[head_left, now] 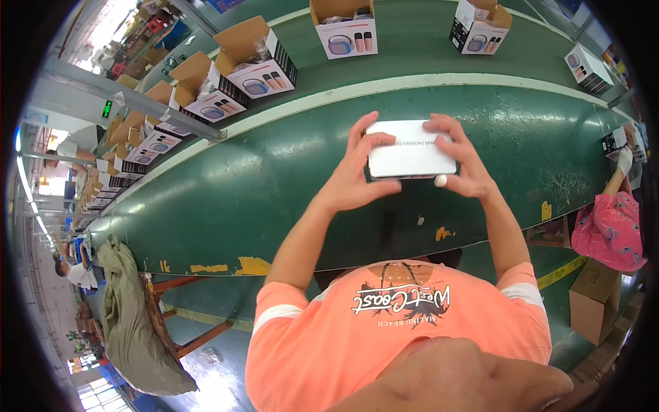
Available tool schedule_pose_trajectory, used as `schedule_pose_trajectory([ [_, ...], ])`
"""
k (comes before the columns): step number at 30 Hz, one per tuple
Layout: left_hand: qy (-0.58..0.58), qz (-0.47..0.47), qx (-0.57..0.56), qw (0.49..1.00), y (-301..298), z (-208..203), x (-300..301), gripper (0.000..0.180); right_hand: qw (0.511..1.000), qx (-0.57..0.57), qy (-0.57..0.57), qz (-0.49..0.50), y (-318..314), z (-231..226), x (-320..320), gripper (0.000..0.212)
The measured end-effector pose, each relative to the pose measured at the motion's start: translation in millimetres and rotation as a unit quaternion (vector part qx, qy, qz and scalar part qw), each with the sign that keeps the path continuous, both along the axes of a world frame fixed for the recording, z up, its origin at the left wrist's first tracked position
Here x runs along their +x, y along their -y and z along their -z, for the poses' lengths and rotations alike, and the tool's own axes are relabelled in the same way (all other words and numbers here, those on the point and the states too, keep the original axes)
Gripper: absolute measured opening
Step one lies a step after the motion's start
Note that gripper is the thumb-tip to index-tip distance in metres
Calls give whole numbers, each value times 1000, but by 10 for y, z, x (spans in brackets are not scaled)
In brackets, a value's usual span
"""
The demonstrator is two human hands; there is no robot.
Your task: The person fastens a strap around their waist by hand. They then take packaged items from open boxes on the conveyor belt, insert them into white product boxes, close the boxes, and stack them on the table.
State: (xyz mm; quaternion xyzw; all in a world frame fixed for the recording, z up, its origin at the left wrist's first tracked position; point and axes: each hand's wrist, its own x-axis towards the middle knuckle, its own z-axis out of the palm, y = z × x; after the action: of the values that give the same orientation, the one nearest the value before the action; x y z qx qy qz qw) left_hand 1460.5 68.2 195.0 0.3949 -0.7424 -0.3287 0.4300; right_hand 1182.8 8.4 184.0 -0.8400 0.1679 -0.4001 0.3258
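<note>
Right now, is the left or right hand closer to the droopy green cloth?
Left. The left hand is to the right of the green cloth; the right hand is farther right.

I am looking into a factory packing hall: beyond a long green worktable with yellow worn patches along its near edge (274, 199) runs a dark green conveyor-like strip (415, 48), where white-and-black printed cardboard boxes with open brown flaps (258, 84) line up toward the far left. On the right I see a co-worker in a pink patterned garment (607, 230) working at the same table, above a plain brown carton (594, 299); on the left hang long white tube lights (27, 184), past a grey metal beam (195, 126).
</note>
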Motion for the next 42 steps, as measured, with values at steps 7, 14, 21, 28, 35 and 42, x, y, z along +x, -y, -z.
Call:
schedule_pose_trajectory([
  [7, 97, -34, -107, 989, 21, 31, 298, 54, 992, -59, -90, 72, -86, -81, 264, 32],
  [14, 95, -57, -94, 989, 12, -84, 445, 45, 994, -50, -90, 28, 28, -211, 403, 26],
  [21, 247, -30, -222, 943, -74, -79, 636, 49, 972, -125, -193, 40, -96, -357, 586, 27],
  [28, 323, -26, -272, 906, -171, -95, 904, 55, 952, -202, -225, 46, -274, -365, 806, 34],
  [35, 231, 66, -198, 950, -162, -176, 1053, 52, 965, -179, -182, 62, -267, -221, 926, 47],
  [42, 211, -294, -255, 897, 1194, -293, 1905, 37, 952, -193, -204, 121, -418, -414, 523, 48],
])
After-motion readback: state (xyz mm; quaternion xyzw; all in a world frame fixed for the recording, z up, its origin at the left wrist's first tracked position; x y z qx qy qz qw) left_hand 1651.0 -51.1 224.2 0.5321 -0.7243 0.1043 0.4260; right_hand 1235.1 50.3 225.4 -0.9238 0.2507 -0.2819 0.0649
